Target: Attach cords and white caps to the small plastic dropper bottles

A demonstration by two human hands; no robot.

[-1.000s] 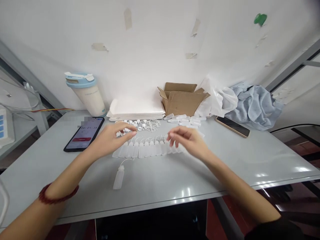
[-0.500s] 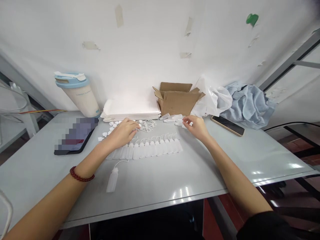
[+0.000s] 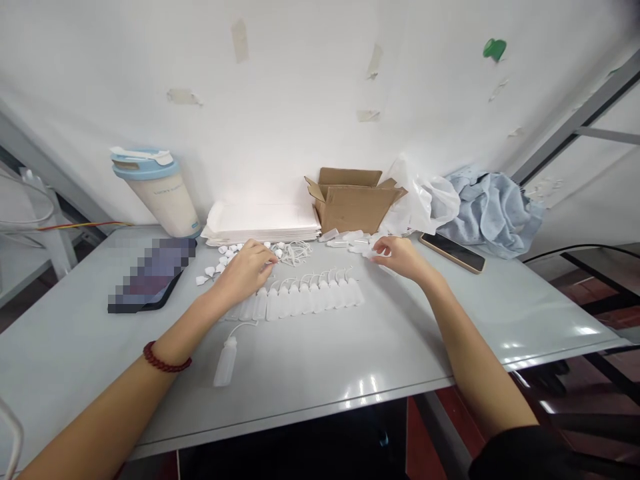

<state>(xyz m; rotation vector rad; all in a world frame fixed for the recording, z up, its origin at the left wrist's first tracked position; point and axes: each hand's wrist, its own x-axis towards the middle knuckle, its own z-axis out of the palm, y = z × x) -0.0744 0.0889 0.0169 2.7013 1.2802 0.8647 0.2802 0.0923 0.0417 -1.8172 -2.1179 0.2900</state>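
Observation:
My right hand [image 3: 400,257] is at the right end of a loose group of small translucent bottles [image 3: 353,237], fingers curled round one small bottle [image 3: 385,267] that they partly cover. My left hand [image 3: 247,270] lies over the left end of the bottle row, thumb and fingertips pinched together. Whatever is between those fingertips is too small to make out. Beside them are a tangle of thin white tubes [image 3: 296,255] and a scatter of white caps [image 3: 211,271]. Several bottles with bent tubes [image 3: 315,295] lie in a row, and one more tubed bottle [image 3: 226,362] lies nearer me.
Along the wall stand a blue-lidded tumbler [image 3: 165,197], a white stack of flat sheets [image 3: 260,223], an open cardboard box [image 3: 353,207], a plastic bag [image 3: 425,200] and a crumpled blue cloth [image 3: 493,210]. Phones lie left [image 3: 155,273] and right [image 3: 453,252] on the grey table [image 3: 310,367].
My right hand has drawn slightly right and toward me, with the small bottle in its fingers. The left hand stays nearly in place, and the whole view has shifted a little.

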